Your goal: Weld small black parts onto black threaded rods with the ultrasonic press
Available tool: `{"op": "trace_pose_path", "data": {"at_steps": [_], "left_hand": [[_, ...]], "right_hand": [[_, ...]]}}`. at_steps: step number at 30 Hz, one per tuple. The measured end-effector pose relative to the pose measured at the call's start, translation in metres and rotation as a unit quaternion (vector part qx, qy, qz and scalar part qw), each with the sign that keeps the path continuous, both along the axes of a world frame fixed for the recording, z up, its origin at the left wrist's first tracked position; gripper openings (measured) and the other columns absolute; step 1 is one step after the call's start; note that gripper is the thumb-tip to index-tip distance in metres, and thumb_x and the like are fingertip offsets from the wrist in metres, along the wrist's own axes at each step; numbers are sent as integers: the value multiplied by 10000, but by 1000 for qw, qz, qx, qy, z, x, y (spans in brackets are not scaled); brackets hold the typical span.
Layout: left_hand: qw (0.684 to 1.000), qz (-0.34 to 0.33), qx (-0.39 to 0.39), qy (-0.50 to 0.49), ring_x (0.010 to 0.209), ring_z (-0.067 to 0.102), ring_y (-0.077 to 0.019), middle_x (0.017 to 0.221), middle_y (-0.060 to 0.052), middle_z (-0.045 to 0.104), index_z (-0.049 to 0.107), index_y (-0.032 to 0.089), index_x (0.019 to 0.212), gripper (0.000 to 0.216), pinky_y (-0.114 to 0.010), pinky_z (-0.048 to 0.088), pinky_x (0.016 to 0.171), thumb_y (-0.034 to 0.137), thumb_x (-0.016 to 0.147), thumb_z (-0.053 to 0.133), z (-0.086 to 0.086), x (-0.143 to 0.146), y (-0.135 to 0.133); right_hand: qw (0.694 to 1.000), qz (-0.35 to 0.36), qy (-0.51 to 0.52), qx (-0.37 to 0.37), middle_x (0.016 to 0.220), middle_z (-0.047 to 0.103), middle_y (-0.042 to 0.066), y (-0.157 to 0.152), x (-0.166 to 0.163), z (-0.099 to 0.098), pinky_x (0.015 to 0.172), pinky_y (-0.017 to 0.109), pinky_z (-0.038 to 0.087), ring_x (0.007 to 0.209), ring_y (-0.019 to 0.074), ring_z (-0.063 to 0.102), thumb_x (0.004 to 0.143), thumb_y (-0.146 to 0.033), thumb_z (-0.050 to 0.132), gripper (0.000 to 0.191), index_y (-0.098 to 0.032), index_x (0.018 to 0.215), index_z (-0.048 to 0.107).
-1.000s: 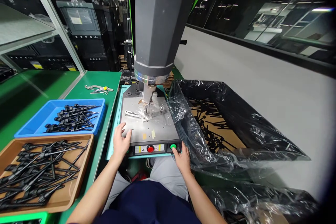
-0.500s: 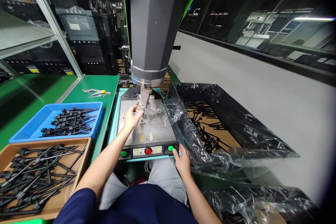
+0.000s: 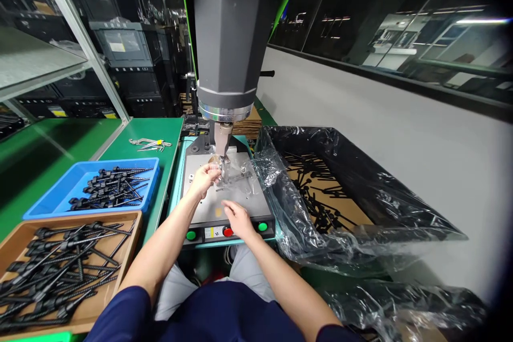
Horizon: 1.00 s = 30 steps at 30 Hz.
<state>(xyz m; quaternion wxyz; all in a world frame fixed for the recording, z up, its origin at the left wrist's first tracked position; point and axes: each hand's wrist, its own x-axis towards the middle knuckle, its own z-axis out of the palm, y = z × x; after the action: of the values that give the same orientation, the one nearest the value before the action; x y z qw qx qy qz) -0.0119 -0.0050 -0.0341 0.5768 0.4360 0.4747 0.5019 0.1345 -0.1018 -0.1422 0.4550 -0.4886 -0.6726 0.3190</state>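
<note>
My left hand (image 3: 205, 177) reaches to the fixture under the press horn (image 3: 223, 139), its fingers pinched on a small part I cannot make out. My right hand (image 3: 237, 217) hovers low over the front of the grey press plate (image 3: 230, 200), fingers loosely spread and holding nothing, just behind the red button (image 3: 228, 232). A green button (image 3: 191, 235) sits left of it and another green button (image 3: 262, 226) sits right. The big grey press head (image 3: 230, 32) hangs above the plate.
A blue tray (image 3: 48, 197) of black rods and a brown tray (image 3: 12, 240) with several more lie on the green bench at left. Metal tools (image 3: 150, 143) lie behind them. A plastic-lined cardboard box (image 3: 360, 192) holding black parts stands at right.
My right hand left the right green button and moved left over the plate's front. My left hand went from the plate's front left corner up to the fixture under the horn.
</note>
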Motion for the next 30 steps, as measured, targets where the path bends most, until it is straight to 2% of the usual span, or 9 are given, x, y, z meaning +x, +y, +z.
{"op": "trace_pose_path", "data": {"at_steps": [2, 5, 8, 12, 17, 20, 23, 27, 30], "left_hand": [[999, -18, -6, -34, 444, 515, -92, 614, -9, 632, 627, 134, 999, 503, -174, 259, 406, 330, 572, 806, 7, -1, -2], [994, -41, -16, -103, 448, 514, -77, 623, 8, 616, 581, 151, 1225, 673, -155, 250, 405, 256, 596, 798, 18, -3, -3], [988, -51, -25, -144, 454, 522, -71, 631, 16, 606, 461, 185, 1399, 825, -141, 271, 413, 183, 632, 764, 27, -4, 2], [985, -57, -28, -161, 463, 531, -70, 627, 21, 597, 364, 229, 1479, 908, -131, 288, 420, 139, 658, 740, 32, -6, 13], [984, -45, -35, -167, 477, 531, -63, 683, 25, 611, 305, 284, 1503, 981, -131, 269, 416, 127, 636, 737, 30, -7, 20], [985, -20, -39, -166, 478, 514, -64, 664, 39, 582, 283, 295, 1509, 987, -139, 262, 418, 138, 637, 718, 32, -6, 23], [985, 2, -40, -167, 474, 485, -63, 624, 53, 542, 255, 275, 1520, 991, -148, 267, 430, 145, 645, 702, 34, -6, 23], [989, 24, -39, -140, 450, 468, -64, 597, 52, 538, 266, 227, 1520, 958, -165, 268, 435, 146, 657, 673, 28, -9, 17], [995, 36, -27, -89, 437, 469, -66, 596, 49, 557, 282, 189, 1513, 942, -176, 267, 438, 151, 657, 672, 16, -14, 7]], "right_hand": [[996, -24, -44, 77, 1228, 651, 122, 25, -10, 14, 1021, 413, 478, 1167, 242, 602, 935, -238, 425, 350, -194, 1195, 656], [972, -132, -92, 170, 1394, 526, 170, 61, -18, 34, 1116, 460, 375, 1318, 268, 476, 928, -228, 419, 411, -142, 1290, 594], [953, -189, -133, 195, 1468, 444, 193, 92, -18, 51, 1142, 507, 308, 1378, 293, 398, 942, -255, 416, 461, -107, 1366, 518], [963, -146, -154, 164, 1417, 516, 164, 124, -15, 73, 1125, 486, 329, 1326, 284, 457, 924, -254, 480, 413, -147, 1313, 565], [988, -79, -96, 95, 1183, 667, 126, 148, -12, 94, 1051, 425, 413, 1161, 265, 581, 857, -214, 582, 229, -161, 1053, 688], [989, -68, -80, 107, 1154, 670, 99, 149, -11, 101, 1033, 393, 425, 1148, 241, 575, 842, -207, 592, 214, -175, 1034, 680], [988, -79, -53, 121, 1165, 653, 93, 136, -8, 103, 1037, 401, 413, 1164, 242, 549, 832, -243, 605, 222, -188, 1038, 665], [994, -92, -22, 56, 1035, 672, 76, 95, 0, 95, 913, 398, 475, 967, 235, 607, 779, -329, 658, 243, -192, 980, 659], [999, -39, 2, -7, 898, 677, 36, 55, 6, 85, 789, 336, 496, 816, 195, 611, 743, -337, 683, 253, -194, 951, 659]]}}
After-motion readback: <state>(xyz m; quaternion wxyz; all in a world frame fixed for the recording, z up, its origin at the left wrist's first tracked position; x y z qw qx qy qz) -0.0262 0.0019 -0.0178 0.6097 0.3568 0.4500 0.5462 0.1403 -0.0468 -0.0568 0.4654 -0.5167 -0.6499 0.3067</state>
